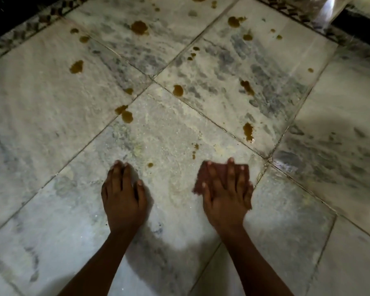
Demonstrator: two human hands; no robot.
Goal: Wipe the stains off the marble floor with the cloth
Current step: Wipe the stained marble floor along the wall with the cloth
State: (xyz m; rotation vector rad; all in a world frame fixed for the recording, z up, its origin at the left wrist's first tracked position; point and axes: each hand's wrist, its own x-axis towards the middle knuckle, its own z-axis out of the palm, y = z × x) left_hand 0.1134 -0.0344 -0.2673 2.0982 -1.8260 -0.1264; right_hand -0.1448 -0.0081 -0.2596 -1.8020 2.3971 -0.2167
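Observation:
My right hand (228, 193) lies flat with straight fingers on a small reddish-brown cloth (201, 180), pressing it onto the marble floor (51, 135). My left hand (124, 193) rests flat on the bare floor to the left, holding nothing. Several brown stains dot the tiles ahead: a small one (150, 164) between my hands, small specks (195, 147) just beyond the cloth, a double blot (125, 114), a drip (248, 131) at a grout line, and larger blots (139, 27) farther off.
Grout lines cross the floor diagonally. A dark patterned border strip (19, 35) runs along the far left edge, with a dark area beyond. At the far right stands a shiny reflective surface (327, 9) beside another dark band.

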